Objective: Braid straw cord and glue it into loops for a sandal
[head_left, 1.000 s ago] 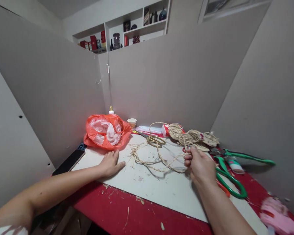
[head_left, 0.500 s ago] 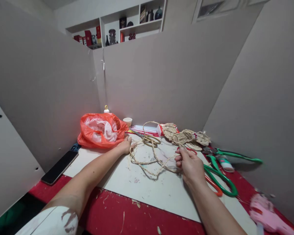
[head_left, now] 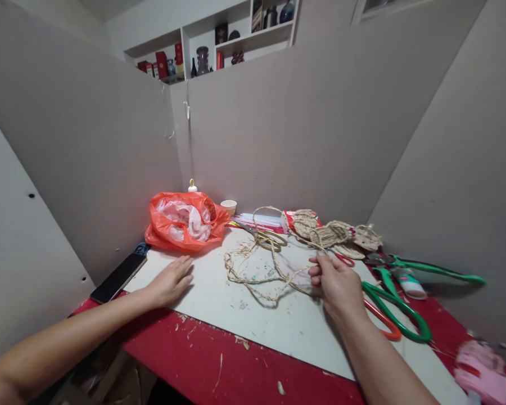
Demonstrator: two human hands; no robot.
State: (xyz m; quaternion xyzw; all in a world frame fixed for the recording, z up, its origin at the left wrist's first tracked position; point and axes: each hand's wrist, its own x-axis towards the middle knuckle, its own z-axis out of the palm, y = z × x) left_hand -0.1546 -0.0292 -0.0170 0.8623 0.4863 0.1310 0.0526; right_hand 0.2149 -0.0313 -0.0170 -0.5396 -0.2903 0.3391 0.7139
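My left hand [head_left: 172, 281] is over the left part of the white board [head_left: 231, 312], fingers stretched out and nothing in them. My right hand [head_left: 337, 281] pinches a thin braided straw cord [head_left: 261, 280]. Loops of that cord lie on the board between my hands, its frayed end to the left; part of it crosses gold-handled scissors [head_left: 272, 241]. Beyond my right hand are coiled braided straw pieces [head_left: 337, 233], and the cord runs up toward them. Beside my right wrist rest large shears with green and orange handles [head_left: 421, 329].
A red plastic bag [head_left: 185, 244] stands at the back left, with a phone [head_left: 118, 278] nearer me and a paper cup [head_left: 228, 207] behind. Green-handled pliers [head_left: 438, 269], a small bottle [head_left: 412, 285] and a pink glue gun [head_left: 483, 371] lie right. Grey partitions [head_left: 278, 129] enclose the table.
My left hand has moved away from the cord's frayed end, leftward and nearer to me. My right hand keeps its pinch on the cord. The view has shifted a little.
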